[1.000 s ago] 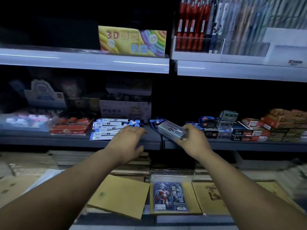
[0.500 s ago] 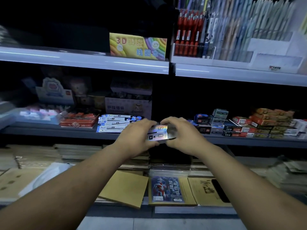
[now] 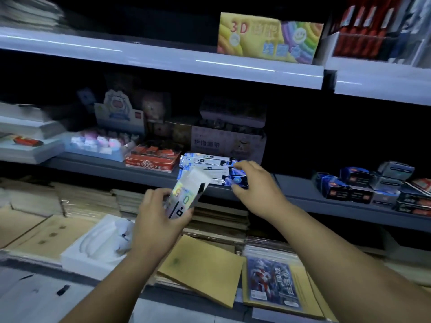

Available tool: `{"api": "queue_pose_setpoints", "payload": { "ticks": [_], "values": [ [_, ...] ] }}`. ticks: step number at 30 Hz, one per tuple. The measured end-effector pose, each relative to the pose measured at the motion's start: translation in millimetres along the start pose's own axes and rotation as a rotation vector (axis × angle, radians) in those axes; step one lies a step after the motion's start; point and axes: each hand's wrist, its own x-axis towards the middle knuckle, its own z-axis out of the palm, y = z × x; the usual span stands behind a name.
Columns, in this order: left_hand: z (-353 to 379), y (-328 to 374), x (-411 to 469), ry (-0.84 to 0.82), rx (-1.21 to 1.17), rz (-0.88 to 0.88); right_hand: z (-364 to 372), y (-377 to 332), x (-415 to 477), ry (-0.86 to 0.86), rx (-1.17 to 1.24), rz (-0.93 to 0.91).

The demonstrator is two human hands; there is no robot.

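Here the left hand clasps a shiny box, flap open, while farther right the right hand pinches a blue pack on the shelf.

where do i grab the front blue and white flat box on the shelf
Grip the flat blue-and-white cardboard box by its right short end, from the front-right: it lies flat along the grey shelf, a red 2B carton crowds its left, and the left hand's shiny silver box covers its middle.

The left hand covers the lower end of the shiny box, its print too blurred to read. The right hand hides one end of the blue packs
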Motion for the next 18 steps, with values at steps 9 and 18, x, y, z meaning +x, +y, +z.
{"api": "queue_pose_setpoints", "payload": {
  "ticks": [9,18],
  "values": [
    [14,-19,9,0.076,-0.118,-0.112,35,-5,60,-0.146,-0.169,-0.024],
    [7,-33,22,0.116,-0.128,-0.16,38,-1,83,-0.215,-0.151,0.0]
  ]
}}
